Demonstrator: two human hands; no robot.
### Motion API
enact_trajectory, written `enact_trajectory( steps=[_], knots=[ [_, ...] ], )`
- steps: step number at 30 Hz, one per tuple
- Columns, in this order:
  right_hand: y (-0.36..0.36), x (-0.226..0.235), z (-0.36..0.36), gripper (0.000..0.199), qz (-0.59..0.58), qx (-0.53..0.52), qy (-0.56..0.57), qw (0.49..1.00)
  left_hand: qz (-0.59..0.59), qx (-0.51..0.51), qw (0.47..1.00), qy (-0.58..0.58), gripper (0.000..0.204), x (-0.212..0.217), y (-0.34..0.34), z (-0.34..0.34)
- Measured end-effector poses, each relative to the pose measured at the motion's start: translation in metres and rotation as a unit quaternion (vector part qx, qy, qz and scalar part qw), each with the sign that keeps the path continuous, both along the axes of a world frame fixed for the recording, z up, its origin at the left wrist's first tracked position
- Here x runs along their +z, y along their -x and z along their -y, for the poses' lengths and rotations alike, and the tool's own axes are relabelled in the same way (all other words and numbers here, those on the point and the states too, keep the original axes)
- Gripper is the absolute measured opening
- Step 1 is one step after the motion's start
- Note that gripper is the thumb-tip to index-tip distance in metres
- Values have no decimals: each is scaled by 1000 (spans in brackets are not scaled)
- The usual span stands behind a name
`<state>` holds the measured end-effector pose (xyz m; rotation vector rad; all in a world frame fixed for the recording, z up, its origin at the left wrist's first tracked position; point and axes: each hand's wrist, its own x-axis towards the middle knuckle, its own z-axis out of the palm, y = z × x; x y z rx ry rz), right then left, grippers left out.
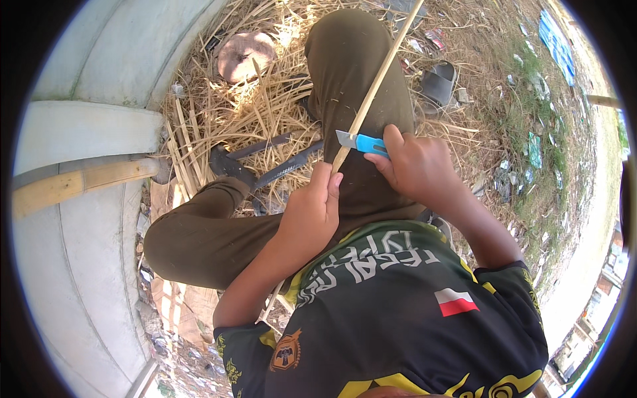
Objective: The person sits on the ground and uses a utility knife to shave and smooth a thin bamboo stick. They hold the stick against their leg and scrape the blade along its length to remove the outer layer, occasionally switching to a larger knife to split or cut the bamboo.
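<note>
A long, thin bamboo strip (373,93) runs slantwise over my raised knee, its far end leaving the picture at the top. My left hand (312,205) is closed round its lower part, the thumb lying along it. In my right hand (418,162) is a light blue utility knife (369,144), gripped by its handle. The knife's blade (346,138) lies across the strip a little above my left fingers, touching it. Part of the strip's near end shows below my left forearm.
Bamboo shavings and offcuts (192,142) litter the ground ahead. Among them are a dark curved blade-like tool (290,164) and a round, flat-topped block (246,57). A dark sandal (438,83) lies to the right. A pale wall (86,265) with a bamboo pole (86,186) stands close on my left.
</note>
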<state>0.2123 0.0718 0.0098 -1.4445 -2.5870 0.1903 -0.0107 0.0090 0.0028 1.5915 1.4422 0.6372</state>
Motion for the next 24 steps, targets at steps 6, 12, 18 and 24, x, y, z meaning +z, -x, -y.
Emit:
enact_trajectory(
  steps=[6, 12, 18, 24],
  knots=[
    [-6, -7, -2, 47, -20, -60, -4, 998, -8, 5, 998, 66, 19, -2, 8, 33],
    [-4, -10, 6, 47, 1, -89, -41, 995, -67, 4, 994, 81, 21, 12, 24, 75],
    [-3, -17, 1, 48, -85, -212, -10, 974, -85, 18, 980, 177, 21, 49, 67, 145],
    [-13, -13, -6, 47, -143, -267, 71, 950, -76, 59, 943, 319, 32, 115, 150, 220]
  ],
)
